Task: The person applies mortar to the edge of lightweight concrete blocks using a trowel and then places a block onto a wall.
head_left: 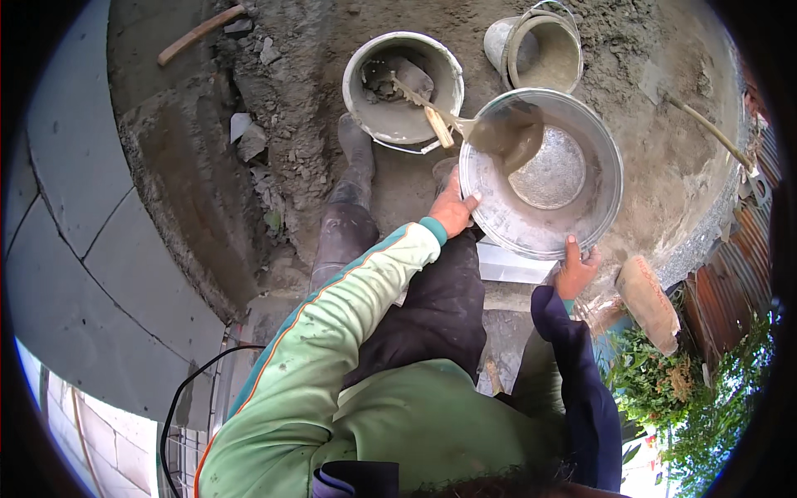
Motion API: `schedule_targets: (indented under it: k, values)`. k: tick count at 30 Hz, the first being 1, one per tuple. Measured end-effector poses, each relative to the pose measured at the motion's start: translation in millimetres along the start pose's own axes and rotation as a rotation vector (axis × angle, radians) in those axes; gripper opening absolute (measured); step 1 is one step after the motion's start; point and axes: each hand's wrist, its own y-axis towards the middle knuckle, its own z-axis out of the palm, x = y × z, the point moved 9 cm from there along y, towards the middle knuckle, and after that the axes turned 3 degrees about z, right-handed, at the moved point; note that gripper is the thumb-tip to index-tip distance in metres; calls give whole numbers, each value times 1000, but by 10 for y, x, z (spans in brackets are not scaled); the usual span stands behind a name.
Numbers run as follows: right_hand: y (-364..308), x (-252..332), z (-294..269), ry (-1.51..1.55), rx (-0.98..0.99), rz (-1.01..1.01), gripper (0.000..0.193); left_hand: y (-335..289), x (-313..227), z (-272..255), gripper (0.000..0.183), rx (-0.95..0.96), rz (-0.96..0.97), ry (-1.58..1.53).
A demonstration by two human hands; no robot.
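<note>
Both my hands hold a wide grey metal basin [594,195], tilted toward the left. My left hand [453,206] grips its left rim, thumb over the edge. My right hand [576,270] is closed on its lower right rim. Brown, muddy water [519,141] lies along the basin's upper left side and runs over the lip in a stream. It falls into a round, mortar-stained bucket [404,131] in front of my feet. A trowel's wooden handle [438,127] sticks out over that bucket's rim; its blade is partly hidden. Grey lumpy material sits inside the bucket.
Another bucket [554,62] with a wire handle stands beyond the basin. A long wooden-handled tool [710,129] lies at the right, near a brick-like block [647,303]. At far left are a wooden handle [201,35], broken stones [249,137] and a grey block wall [79,191].
</note>
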Motion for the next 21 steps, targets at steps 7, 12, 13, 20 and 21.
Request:
schedule_targets:
  k: [7,12,13,20,21]
  values:
    - [1676,-1156,-1182,210,-70,304,38,1020,1256,-1059,90,-603,26,-234]
    - [2147,-1878,-1148,514,-182,543,38,1227,1379,-2705,101,-875,80,-235]
    - [2189,-2064,-1181,535,-219,562,38,1242,1107,-2710,98,-832,147,-277]
    - [1616,-3137,-433,603,-423,738,37,1256,75,-3072,61,-676,315,-188]
    - [1363,-3184,-229,589,-462,745,37,1365,35,-2946,57,-652,329,-62]
